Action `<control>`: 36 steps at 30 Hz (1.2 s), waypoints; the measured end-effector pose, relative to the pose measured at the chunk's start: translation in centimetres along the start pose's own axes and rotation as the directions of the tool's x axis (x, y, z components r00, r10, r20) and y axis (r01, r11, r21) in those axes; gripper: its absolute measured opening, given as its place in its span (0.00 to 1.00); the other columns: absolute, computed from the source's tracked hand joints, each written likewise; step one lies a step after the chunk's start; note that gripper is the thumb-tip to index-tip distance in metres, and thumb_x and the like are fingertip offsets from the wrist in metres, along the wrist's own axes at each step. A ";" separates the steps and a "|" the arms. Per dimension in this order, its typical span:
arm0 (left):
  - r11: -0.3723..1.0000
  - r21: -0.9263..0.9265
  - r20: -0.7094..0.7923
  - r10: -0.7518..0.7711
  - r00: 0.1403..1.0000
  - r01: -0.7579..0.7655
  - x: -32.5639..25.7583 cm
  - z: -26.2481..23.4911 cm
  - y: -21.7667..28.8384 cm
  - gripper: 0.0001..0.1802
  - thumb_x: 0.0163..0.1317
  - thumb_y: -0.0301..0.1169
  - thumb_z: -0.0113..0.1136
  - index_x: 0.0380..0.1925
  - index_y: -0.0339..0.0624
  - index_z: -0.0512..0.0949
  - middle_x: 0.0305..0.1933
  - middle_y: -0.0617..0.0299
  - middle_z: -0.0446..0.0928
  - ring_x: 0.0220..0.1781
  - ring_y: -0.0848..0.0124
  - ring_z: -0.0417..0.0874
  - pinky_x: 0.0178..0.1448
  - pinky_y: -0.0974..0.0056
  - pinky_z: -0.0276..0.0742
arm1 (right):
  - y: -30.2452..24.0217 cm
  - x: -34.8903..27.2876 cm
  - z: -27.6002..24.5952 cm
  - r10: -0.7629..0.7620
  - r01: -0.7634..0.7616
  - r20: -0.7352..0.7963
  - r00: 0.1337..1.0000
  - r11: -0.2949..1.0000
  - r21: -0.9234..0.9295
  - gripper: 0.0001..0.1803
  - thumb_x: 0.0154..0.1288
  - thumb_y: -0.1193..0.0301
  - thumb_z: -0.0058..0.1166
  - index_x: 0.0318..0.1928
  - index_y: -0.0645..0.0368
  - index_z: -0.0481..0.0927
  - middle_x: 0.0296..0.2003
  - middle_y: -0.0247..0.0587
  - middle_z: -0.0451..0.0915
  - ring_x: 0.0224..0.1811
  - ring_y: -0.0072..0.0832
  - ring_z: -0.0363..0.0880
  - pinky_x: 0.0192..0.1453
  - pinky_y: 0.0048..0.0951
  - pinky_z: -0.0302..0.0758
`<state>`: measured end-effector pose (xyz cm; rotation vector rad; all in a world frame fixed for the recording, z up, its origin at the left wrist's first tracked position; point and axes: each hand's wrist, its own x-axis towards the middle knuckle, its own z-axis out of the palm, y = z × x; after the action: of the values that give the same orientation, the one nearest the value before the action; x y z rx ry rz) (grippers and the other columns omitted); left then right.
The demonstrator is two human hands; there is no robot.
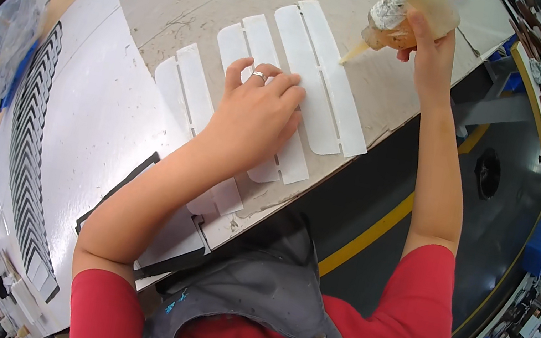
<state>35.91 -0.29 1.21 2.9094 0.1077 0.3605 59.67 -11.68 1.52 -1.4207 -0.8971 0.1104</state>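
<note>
R grip (pixel 433 49) closes around a squeeze bottle (pixel 401 12), translucent, w/ amber contents & a tapered nozzle (pixel 354 52) aimed down at the outer edge of the rightmost white strips (pixel 308 78); I can't tell whether the tip touches. L grip (pixel 251 115), fingers bent & part-spread, lies palm-down on the middle strips; its underside is hidden, so I can't tell if it pinches anything. The strips lie flat, side by side, on my worktop (pixel 388 96), near its front edge.

Handling (my est.): bottle = soft-walled, moderate wt., poss. tacky outside; best held round the body, nozzle free. Strips = thin, light, prob. flexible, apt to slide or crease; press flat or lift by the long edges.

Markings: no legible label on bottle, only a whitish patch; strips look plain. Apron (pixel 250 281) bears a small light-blue mark, poss. lettering, too small to read.
</note>
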 end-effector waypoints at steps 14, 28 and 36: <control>1.000 0.005 0.029 0.002 1.000 -0.002 1.0 -0.5 0.0 0.08 0.57 0.30 0.55 0.37 0.43 0.76 0.43 0.62 0.75 0.53 0.61 0.72 0.64 0.50 0.52 | -3.5 -7.5 -4.0 0.212 -0.208 -0.060 0.975 0.976 0.069 0.25 0.58 0.57 0.60 0.45 0.63 0.70 0.26 0.35 0.75 0.14 0.14 0.68 0.13 0.14 0.63; 0.981 -0.113 0.017 -0.156 0.988 0.157 -3.8 -4.6 -0.9 0.10 0.58 0.34 0.55 0.36 0.42 0.71 0.39 0.56 0.72 0.45 0.58 0.72 0.62 0.54 0.54 | -7.7 0.1 -8.1 0.266 -0.273 -0.086 0.960 0.958 -0.082 0.25 0.61 0.46 0.50 0.42 0.57 0.75 0.28 0.37 0.78 0.25 0.20 0.73 0.22 0.20 0.63; 0.991 -0.006 0.284 -0.123 0.951 0.130 -13.7 -8.0 0.0 0.13 0.51 0.35 0.61 0.33 0.39 0.73 0.37 0.57 0.71 0.45 0.60 0.72 0.52 0.60 0.64 | -4.2 -1.2 -1.7 0.343 0.041 0.147 0.928 0.298 -0.954 0.38 0.57 0.42 0.48 0.55 0.62 0.71 0.48 0.58 0.75 0.53 0.48 0.72 0.56 0.39 0.68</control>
<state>20.68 -0.02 5.60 2.8744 0.2416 -0.0776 58.00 -14.59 4.82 -2.7267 -1.1651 -0.0797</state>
